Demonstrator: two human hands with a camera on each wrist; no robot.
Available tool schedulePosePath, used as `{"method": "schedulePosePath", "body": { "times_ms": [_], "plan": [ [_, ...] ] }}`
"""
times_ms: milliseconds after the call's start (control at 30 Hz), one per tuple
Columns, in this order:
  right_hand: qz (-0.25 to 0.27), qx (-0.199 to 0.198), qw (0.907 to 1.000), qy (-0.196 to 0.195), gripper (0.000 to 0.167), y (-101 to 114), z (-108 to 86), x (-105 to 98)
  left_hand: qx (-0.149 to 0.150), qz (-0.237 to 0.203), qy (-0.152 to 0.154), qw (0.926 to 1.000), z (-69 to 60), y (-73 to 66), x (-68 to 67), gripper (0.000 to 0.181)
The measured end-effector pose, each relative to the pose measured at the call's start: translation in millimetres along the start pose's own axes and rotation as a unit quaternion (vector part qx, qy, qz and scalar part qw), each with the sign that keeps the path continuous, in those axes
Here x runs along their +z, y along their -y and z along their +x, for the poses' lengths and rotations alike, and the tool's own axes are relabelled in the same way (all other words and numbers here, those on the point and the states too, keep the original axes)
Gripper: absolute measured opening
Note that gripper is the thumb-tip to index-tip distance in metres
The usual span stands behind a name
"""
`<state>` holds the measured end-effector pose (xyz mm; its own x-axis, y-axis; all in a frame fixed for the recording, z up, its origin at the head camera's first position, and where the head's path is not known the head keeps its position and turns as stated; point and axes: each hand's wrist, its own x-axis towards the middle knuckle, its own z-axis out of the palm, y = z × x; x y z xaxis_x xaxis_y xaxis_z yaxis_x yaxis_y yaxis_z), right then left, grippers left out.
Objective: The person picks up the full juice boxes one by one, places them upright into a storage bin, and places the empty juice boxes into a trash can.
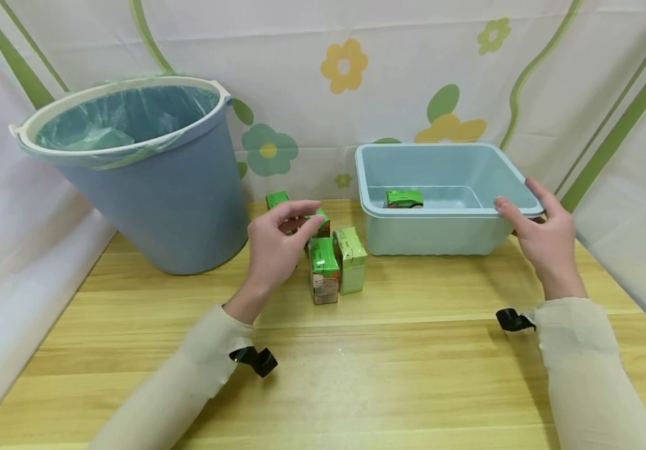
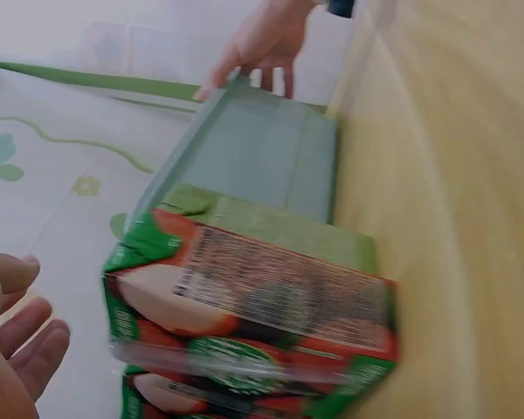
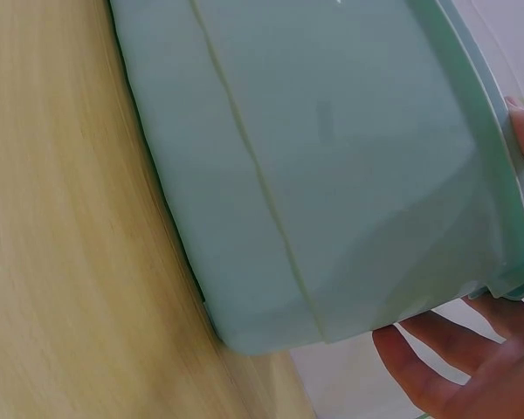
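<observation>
My left hand (image 1: 274, 247) hovers over a small group of juice boxes with its fingers loosely bent. In the left wrist view its fingers (image 2: 35, 345) are apart from the nearest box and hold nothing. In front stands a green-topped juice box (image 1: 324, 275) with a red and brown printed side, beside a pale green juice box (image 1: 352, 264). Other green-topped boxes (image 1: 276, 199) are partly hidden behind the hand. My right hand (image 1: 550, 244) grips the right end of a light blue plastic basin (image 1: 432, 236), thumb at the rim and fingers along the outside. One juice box (image 1: 404, 198) lies inside the basin.
A blue trash bin (image 1: 171, 206) with a thin plastic liner stands at the left of the wooden table (image 1: 368, 381). Behind rises a white cloth (image 1: 289, 56) printed with flowers. White cloth also borders both sides.
</observation>
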<state>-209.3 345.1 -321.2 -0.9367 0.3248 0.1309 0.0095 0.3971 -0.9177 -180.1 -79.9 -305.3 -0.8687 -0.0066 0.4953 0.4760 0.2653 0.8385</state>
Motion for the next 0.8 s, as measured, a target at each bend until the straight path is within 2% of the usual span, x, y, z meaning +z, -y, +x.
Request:
{"method": "schedulePosePath", "body": {
  "times_ms": [100,300,600,800],
  "plan": [
    [0.004,0.003,1.0000,0.002,0.082,0,-0.4,-1,0.005,-0.013,-0.020,0.9997,-12.1,6.5,2.0,0.025],
    [0.003,0.009,1.0000,0.002,0.081,-1,-2.4,-5,0.023,-0.013,-0.034,0.9991,-26.2,11.7,8.4,0.031],
    [0.010,0.009,0.9999,0.001,0.080,-1,-3.1,-6,0.011,-0.009,-0.028,0.9995,-37.4,13.0,13.6,0.033],
    [0.004,0.006,1.0000,-0.001,0.080,-1,-3.2,-5,0.007,0.013,-0.017,0.9997,-42.5,13.6,16.3,0.043]
  ]
}}
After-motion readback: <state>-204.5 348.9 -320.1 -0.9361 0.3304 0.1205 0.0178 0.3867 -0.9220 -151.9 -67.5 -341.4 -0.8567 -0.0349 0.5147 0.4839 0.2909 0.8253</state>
